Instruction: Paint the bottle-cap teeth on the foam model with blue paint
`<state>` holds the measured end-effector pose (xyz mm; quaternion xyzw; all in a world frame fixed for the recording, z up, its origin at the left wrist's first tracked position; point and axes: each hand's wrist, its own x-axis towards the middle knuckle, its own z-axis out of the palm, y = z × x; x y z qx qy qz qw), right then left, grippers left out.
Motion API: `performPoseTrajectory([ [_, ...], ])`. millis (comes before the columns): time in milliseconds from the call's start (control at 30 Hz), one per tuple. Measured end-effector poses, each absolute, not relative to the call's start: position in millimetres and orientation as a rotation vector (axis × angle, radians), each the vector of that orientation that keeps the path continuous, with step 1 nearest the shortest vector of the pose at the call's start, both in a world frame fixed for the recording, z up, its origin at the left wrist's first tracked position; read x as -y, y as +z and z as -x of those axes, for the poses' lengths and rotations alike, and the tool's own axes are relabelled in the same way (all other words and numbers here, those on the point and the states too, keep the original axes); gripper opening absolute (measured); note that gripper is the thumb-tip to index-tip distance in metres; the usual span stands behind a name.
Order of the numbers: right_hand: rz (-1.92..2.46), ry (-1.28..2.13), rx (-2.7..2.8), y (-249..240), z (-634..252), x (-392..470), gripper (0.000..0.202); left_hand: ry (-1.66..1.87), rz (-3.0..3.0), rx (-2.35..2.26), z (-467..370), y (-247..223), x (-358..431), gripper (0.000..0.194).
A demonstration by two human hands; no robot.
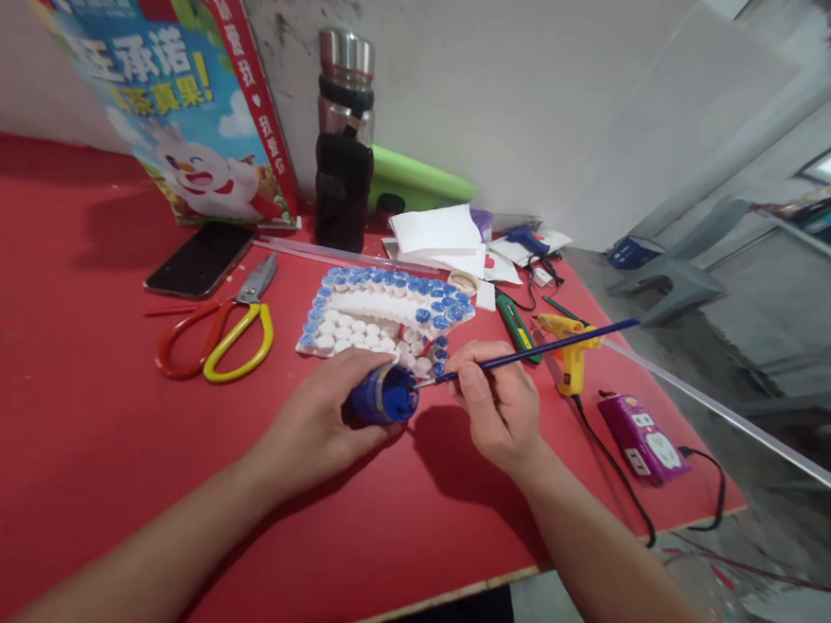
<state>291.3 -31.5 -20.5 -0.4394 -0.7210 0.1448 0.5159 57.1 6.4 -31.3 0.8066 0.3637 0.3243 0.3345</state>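
Observation:
My left hand (337,407) is wrapped round a jar of blue paint (385,396), tilted so its mouth faces right. Between the fingers of my right hand (499,401) is a paintbrush (553,345) with a dark blue handle. Its tip end is at the jar's mouth; the bristles are hard to make out. Just beyond both hands lies a white craft piece (387,304) covered in small round pellets. Pellets along its far and left edges and at its right end are blue, while those in the near middle are white.
Scissors (235,329) and a phone (199,258) lie to the left. A steel bottle (343,141) and a printed bag (194,109) stand at the back. Rightward are a green utility knife (517,326), a yellow glue gun (570,348) and a purple power strip (643,436) with cords near the table edge.

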Motion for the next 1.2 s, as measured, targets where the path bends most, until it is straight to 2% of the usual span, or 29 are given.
performPoseTrajectory([
  [233, 1.064, 0.183, 1.871, -11.4, -285.0, 30.1, 0.012, 0.843, -2.079, -0.928, -57.4, -31.7, -7.1, 0.049],
  [500, 1.061, 0.212, 1.94, -12.5, -281.5, 26.7, 0.011, 0.869, -2.097, -0.92, -57.3, -31.4, -7.7, 0.045],
  [1200, 1.059, 0.18, 1.899, -12.4, -283.7, 27.8, 0.011, 0.87, -2.1, -0.918, -57.9, -34.6, -8.4, 0.05],
])
